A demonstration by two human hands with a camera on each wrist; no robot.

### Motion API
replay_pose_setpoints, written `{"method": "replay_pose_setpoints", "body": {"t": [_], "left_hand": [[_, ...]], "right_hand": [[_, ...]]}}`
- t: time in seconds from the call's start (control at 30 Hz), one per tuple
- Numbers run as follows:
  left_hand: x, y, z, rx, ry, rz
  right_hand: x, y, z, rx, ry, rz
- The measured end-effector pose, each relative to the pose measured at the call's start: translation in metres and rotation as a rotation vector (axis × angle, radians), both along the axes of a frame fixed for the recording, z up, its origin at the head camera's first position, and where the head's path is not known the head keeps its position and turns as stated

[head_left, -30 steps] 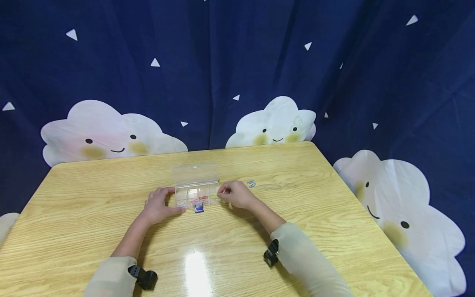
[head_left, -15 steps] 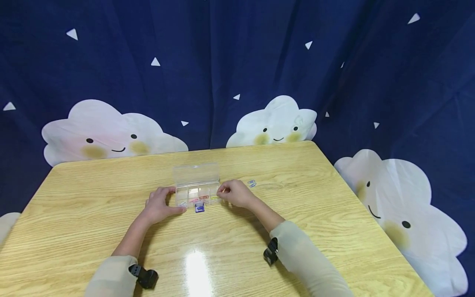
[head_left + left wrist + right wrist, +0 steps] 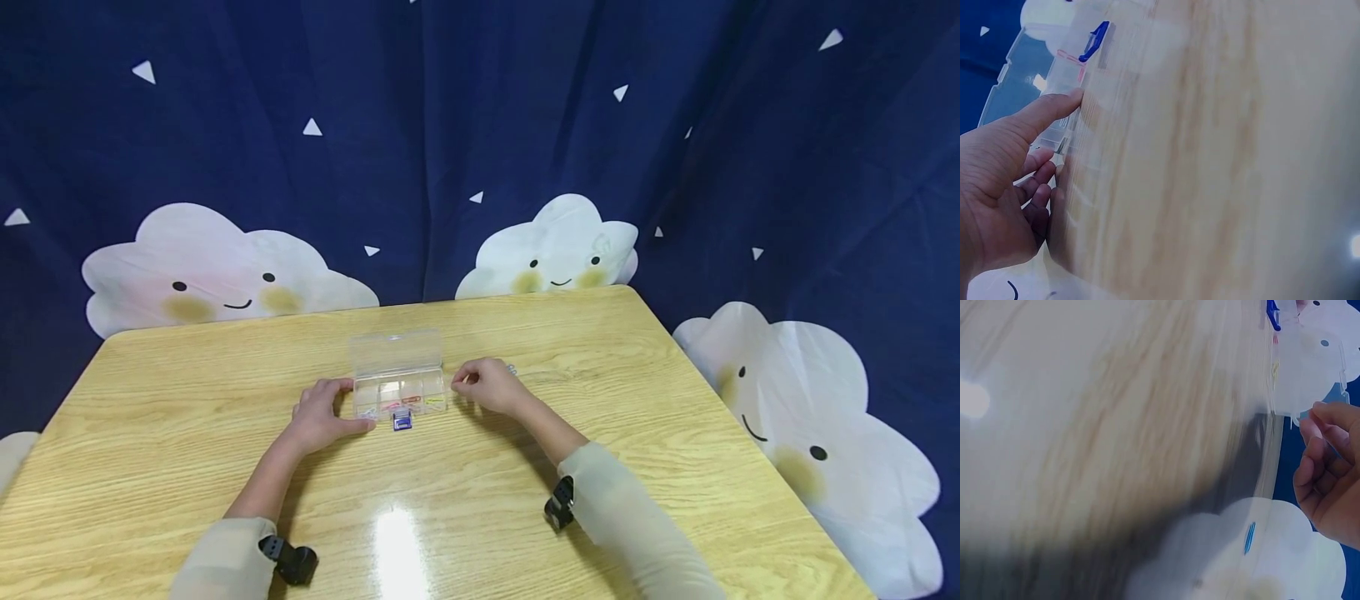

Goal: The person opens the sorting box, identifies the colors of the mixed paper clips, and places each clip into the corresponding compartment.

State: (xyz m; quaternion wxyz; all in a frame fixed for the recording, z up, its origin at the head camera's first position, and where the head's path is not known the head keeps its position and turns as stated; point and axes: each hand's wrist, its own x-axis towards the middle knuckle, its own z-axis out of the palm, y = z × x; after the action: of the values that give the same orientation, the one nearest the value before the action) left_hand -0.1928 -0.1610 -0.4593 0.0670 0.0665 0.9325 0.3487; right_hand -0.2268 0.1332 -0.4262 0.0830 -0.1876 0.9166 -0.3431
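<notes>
A clear plastic compartment box [image 3: 390, 387] stands on the table with its lid [image 3: 396, 353] raised at the back. White paper clips [image 3: 367, 412], pink clips [image 3: 392, 406], a red clip [image 3: 411, 399] and yellow clips [image 3: 434, 402] lie in separate front compartments. The box's blue latch [image 3: 1094, 42] hangs at the front. My left hand [image 3: 318, 418] grips the box's left end, thumb at the front edge and fingers toward the back. Just off the right end is my right hand [image 3: 489, 387], fingers loosely curled, with nothing visible between thumb and forefinger [image 3: 1308, 428].
Blue paper clips [image 3: 1249, 538] lie on the table to the right, partly hidden behind my right hand in the head view. The wooden table [image 3: 465, 500] reaches back to a dark blue curtain [image 3: 495, 100] with cloud prints.
My right hand has come out of the box's right end and moved right, leaving the yellow clips in their compartment. My left hand and the box stay put.
</notes>
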Motion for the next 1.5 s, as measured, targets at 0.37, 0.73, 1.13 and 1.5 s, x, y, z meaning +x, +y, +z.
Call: {"method": "replay_pose_setpoints", "body": {"t": [0.37,0.73,1.13,1.5], "left_hand": [[-0.001,-0.001,-0.002,-0.01,0.003,-0.002],[0.0,-0.001,-0.001,-0.002,-0.001,-0.003],[0.0,0.0,-0.001,0.003,0.002,-0.004],[0.002,0.0,0.001,0.006,0.001,-0.003]], "right_hand": [[-0.001,0.015,0.001,0.014,0.024,-0.032],[-0.001,0.034,0.001,0.033,0.02,-0.072],[-0.004,0.048,0.0,0.062,0.044,-0.095],[-0.007,0.063,0.003,0.075,0.02,-0.135]]}}
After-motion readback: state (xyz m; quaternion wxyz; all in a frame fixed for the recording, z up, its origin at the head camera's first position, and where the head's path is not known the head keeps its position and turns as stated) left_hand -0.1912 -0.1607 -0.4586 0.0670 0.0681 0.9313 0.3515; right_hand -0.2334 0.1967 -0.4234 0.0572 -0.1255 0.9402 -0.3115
